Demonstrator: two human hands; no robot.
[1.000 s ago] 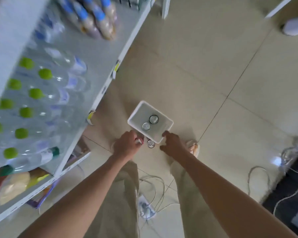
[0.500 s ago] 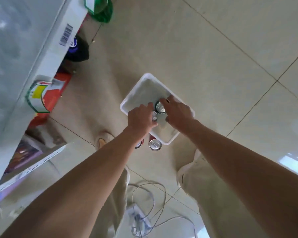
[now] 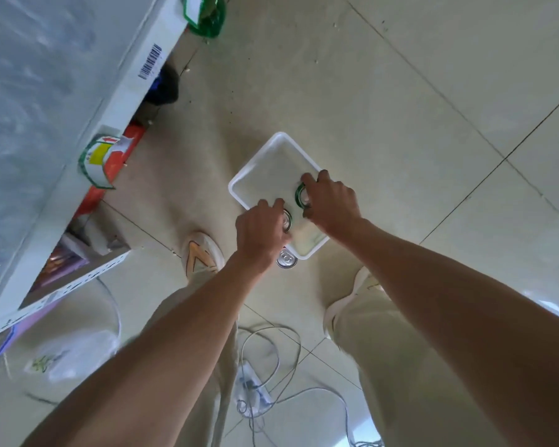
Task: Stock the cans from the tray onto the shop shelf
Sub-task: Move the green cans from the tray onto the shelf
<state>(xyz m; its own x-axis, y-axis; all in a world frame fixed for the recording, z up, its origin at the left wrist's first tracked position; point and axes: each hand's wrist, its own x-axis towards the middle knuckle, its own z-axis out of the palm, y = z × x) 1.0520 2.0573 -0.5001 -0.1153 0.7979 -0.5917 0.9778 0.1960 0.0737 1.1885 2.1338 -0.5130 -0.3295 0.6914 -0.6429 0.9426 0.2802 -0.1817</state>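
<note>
Closing over 2 cans at once, my fingers now curl around their tops where half a second ago they were only arriving above them. My left hand [image 3: 261, 235] wraps the silver-rimmed can [image 3: 287, 220] near the tray's close edge, and my right hand [image 3: 331, 201] clamps the green-rimmed can [image 3: 300, 195] just beside it, deeper in. Both cans stand upright inside the white tray [image 3: 255, 169], which sits on the tiled floor [image 3: 384, 101] between my feet and the shelf [image 3: 46, 101] on my left. I cannot tell whether either can has left the tray bottom yet.

1 more can [image 3: 286, 261] stands on the floor just outside the tray's near corner, touching or nearly touching its rim.

With both grips set, I judge the pick is nearly done; the next move is lifting straight up and swinging left to the shelf. Apart from these 2, the tray looks bare, so this load should clear it.
</note>
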